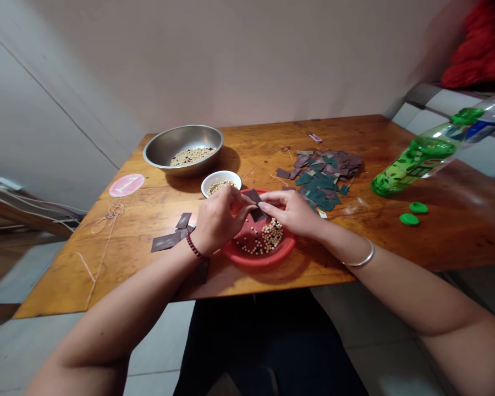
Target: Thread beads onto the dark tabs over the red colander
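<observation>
Over a red plastic basket (266, 260), both hands meet at a dark brown flat piece (259, 214), which looks like leather or thick cloth. My left hand (219, 219) is closed, its thumb and fingers pinching the piece's left side. My right hand (287, 211) grips the right side between thumb and fingers. Small round cream and black beads or beans (272, 235) lie in the basket below, mostly toward its right. Just behind my left hand stands a white bowl (208, 179) of similar round pieces. More dark brown pieces (166, 242) lie left of my left wrist.
A steel basin (160, 157) with round pieces stands at the back left. Brown and green scraps (319, 179) are heaped at the right. Two bottles (421, 154), joined at their necks, lean beyond two green caps (409, 219). A pink disc (126, 185) and thread (103, 250) lie left.
</observation>
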The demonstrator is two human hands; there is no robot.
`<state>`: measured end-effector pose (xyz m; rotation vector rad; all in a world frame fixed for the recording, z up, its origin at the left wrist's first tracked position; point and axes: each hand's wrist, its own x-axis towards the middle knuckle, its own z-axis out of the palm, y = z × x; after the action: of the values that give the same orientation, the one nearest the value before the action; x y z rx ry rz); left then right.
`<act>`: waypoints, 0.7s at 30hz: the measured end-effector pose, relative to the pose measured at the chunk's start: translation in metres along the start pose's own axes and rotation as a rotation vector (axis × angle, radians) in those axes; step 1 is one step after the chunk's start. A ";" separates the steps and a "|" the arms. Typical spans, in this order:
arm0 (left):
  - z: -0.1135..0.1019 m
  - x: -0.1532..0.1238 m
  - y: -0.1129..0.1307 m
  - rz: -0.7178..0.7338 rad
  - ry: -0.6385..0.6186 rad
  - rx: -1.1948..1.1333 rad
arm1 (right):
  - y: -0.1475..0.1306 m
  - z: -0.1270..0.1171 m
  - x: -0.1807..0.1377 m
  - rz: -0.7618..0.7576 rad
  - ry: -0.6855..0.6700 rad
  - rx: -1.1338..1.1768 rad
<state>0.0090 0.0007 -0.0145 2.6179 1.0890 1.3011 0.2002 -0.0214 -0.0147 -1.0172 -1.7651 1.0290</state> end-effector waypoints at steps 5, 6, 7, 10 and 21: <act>0.000 -0.001 -0.001 -0.011 0.024 0.032 | 0.002 0.002 0.001 0.014 0.034 0.032; 0.000 0.000 -0.001 -0.002 0.012 0.025 | 0.003 0.002 0.001 0.013 0.044 0.032; 0.000 0.000 0.000 -0.006 0.012 0.021 | 0.004 0.003 0.001 0.011 0.056 0.032; 0.001 0.000 0.000 -0.081 0.090 0.013 | 0.005 0.002 0.000 0.020 0.071 0.021; 0.002 0.000 -0.003 -0.065 0.159 -0.034 | 0.004 0.001 0.000 -0.031 0.053 0.085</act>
<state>0.0090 0.0033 -0.0172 2.4681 1.1510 1.5218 0.2005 -0.0199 -0.0183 -0.9534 -1.6756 1.0396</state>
